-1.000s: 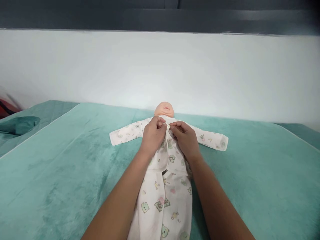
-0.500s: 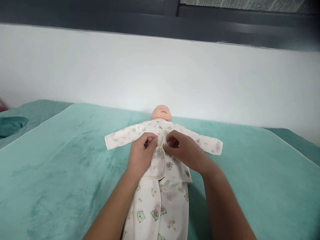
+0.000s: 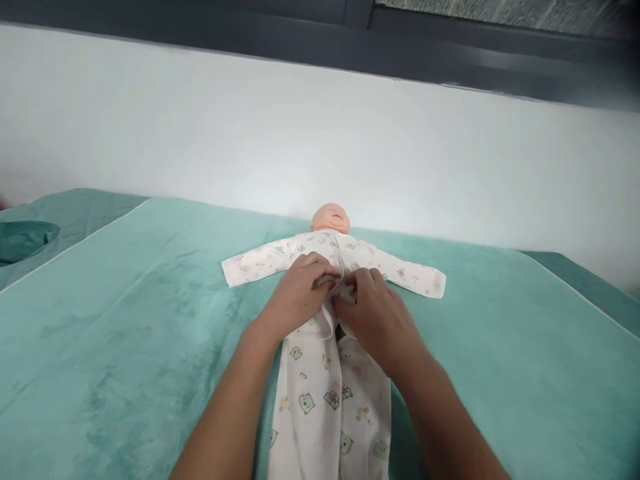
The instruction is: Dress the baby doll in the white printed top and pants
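Fastening the baby doll's [image 3: 330,218] printed shirt [image 3: 327,260], mid bed [image 3: 125,320], head toward the far edge. Left hand [image 3: 296,298] and right hand [image 3: 376,312] both pinching the shirt front together at the tummy. Next: press that snap shut, gently.

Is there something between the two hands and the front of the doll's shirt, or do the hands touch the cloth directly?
Nothing visible stands between. The left hand and right hand both pinch the shirt at the chest of the doll, directly on the cloth.
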Available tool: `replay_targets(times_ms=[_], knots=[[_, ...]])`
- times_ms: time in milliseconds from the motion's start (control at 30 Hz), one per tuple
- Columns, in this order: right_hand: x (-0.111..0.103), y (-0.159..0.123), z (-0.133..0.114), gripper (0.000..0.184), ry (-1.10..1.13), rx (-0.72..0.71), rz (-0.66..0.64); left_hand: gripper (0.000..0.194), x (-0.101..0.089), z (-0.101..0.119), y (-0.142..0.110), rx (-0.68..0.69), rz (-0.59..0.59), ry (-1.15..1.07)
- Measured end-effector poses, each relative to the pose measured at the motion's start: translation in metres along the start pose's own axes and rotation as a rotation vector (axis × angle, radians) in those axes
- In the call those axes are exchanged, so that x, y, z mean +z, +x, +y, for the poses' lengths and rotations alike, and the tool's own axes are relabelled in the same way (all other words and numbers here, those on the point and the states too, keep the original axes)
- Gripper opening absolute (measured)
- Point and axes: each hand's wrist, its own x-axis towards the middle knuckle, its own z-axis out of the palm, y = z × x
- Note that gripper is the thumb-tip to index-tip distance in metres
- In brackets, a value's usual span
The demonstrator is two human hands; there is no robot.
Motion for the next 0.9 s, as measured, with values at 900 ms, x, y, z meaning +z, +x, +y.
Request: replay_targets(times_ms=[900], knots=[[0.010, 0.005, 0.036, 0.011, 1.025, 0.103, 0.131, 0.012, 0.011, 0.023, 0.001, -0.157, 0.074, -0.256]])
